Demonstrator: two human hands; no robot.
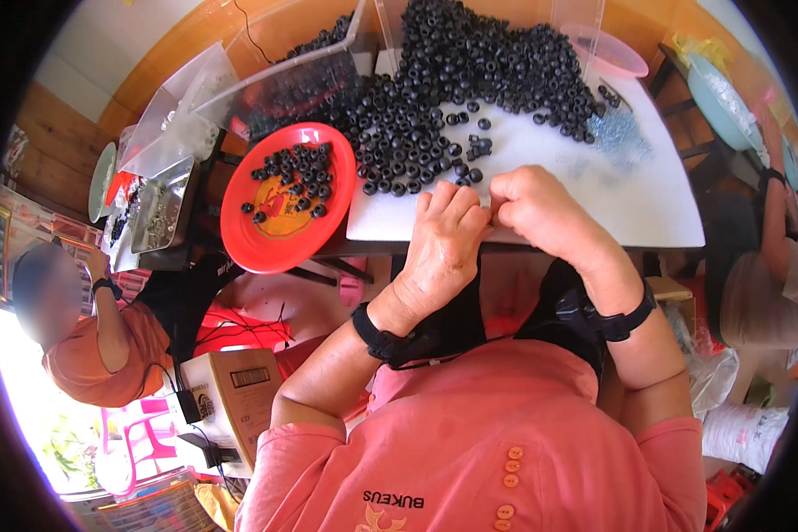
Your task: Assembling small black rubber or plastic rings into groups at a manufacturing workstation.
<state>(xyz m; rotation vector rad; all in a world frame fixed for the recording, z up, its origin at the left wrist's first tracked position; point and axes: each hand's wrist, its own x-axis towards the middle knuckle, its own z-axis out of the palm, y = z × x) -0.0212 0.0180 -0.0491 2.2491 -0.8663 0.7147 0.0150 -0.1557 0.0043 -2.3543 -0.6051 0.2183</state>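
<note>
My left hand [446, 232] and my right hand [534, 209] meet at the near edge of the white table [647, 204]. The fingers of both are curled in, with the fingertips close together; anything pinched between them is too small or hidden. Just beyond my left hand lie loose round black parts [408, 160] with holes, like beads. They spread out from a large heap [488, 62] at the back. A red plate [250, 246] left of my left hand holds several similar black parts [294, 173]. A few stuck-together black pieces [480, 146] lie on the table beyond my hands.
A clear plastic bin [284, 93] with black parts leans at the back left. Tiny pale-blue pieces [619, 133] are piled at the right, near a pink basin [605, 51]. One person [115, 337] sits at the left; another person's arm [774, 160] shows at the right. A cardboard box [230, 399] stands below.
</note>
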